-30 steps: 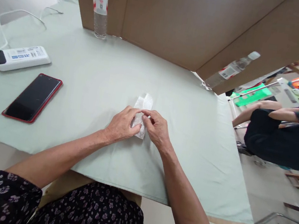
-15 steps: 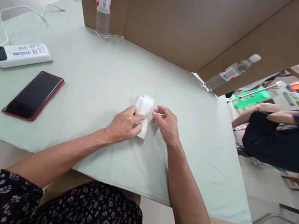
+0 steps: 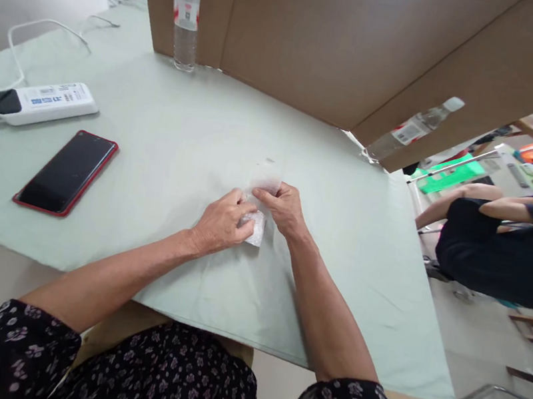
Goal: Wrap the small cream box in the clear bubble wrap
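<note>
A small piece of bubble wrap, whitish and see-through, lies near the front of the cloth-covered table. My left hand is closed on its left side, with the fingertips over it. Just beyond, my right hand pinches a thin translucent flap between thumb and fingers, raised off the rest. The two hands are close together, and my fingers hide the part where the flap meets the lower piece.
At the left lie a phone in a red case and a white cabled device. Water bottles stand against a cardboard panel at the back. A seated person is at the right.
My right hand has moved left and taken hold of the upper flap, which is now lifted. The left hand stays on the bubble wrap. The view has shifted slightly.
</note>
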`<state>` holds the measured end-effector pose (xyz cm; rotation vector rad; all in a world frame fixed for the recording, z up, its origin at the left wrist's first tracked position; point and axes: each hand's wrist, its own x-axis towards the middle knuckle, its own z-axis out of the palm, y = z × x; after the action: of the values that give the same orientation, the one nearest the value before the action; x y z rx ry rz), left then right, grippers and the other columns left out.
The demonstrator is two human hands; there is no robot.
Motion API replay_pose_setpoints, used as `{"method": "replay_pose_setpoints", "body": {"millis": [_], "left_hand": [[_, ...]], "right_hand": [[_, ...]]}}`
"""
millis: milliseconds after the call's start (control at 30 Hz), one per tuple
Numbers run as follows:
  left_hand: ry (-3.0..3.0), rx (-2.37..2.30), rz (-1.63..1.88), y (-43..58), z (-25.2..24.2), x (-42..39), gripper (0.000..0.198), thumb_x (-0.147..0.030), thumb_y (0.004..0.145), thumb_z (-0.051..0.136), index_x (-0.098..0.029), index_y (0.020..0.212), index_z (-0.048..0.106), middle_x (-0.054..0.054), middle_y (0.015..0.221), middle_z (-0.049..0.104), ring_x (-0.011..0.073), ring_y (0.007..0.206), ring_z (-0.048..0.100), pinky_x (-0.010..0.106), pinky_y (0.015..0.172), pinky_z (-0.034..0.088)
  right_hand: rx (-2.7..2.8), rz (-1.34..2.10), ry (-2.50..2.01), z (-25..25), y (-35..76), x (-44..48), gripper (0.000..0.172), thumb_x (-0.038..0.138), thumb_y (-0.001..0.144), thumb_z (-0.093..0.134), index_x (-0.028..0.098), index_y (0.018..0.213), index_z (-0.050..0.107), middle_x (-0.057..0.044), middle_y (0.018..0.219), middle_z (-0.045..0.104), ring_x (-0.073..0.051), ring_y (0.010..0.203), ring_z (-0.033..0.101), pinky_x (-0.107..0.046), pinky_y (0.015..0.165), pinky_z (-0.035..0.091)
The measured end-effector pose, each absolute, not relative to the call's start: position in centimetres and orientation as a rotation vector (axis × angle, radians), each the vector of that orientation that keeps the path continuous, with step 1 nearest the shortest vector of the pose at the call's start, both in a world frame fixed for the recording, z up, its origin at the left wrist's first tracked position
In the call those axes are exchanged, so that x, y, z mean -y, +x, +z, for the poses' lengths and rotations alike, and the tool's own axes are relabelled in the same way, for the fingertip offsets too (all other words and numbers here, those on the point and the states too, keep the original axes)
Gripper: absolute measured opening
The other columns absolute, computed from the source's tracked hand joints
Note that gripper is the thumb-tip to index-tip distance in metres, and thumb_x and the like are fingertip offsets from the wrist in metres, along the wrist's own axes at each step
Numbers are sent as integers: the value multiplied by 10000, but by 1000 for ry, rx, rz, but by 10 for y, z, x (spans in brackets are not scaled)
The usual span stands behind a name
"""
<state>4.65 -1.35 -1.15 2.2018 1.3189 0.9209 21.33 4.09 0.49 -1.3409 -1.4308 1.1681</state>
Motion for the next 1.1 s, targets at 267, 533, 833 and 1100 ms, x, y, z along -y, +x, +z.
{"method": "replay_pose_setpoints", "body": {"millis": [267, 533, 833, 1100], "left_hand": [[2049, -1416, 1083, 48, -17, 14, 333, -256, 785, 674, -174, 1098, 596, 88, 1050, 619, 235, 977, 617, 383, 906, 530], [2082, -1130, 1042, 39, -19, 6, 352, -184, 784, 667, -178, 1132, 614, 166, 1358, 550, 276, 1348, 509, 425, 1093, 452], [2062, -939, 897, 20, -10, 3, 227, -187, 768, 621, -189, 995, 620, 127, 1284, 658, 244, 1186, 637, 413, 1040, 500], [2149, -854, 839, 13, -10, -1, 529, -210, 737, 624, -166, 1262, 577, 176, 1422, 596, 290, 1329, 563, 450, 1102, 457]], "right_hand": [[1706, 834, -1178, 8, 222, 5, 195, 407, 845, 723, 237, 755, 760, -26, 851, 683, -182, 853, 630, -331, 814, 506], [1993, 633, -1194, -3, 232, 25, 198, 361, 926, 634, 321, 1024, 801, -45, 1015, 700, -224, 1012, 634, -417, 960, 508], [2215, 331, -1082, -21, 238, 46, 488, 404, 880, 702, 274, 1347, 642, -131, 1281, 642, -305, 1226, 576, -515, 1060, 476], [1927, 493, -1183, -18, 229, 31, 288, 270, 860, 637, 268, 1127, 744, -85, 1185, 684, -237, 1129, 635, -421, 1016, 509]]}}
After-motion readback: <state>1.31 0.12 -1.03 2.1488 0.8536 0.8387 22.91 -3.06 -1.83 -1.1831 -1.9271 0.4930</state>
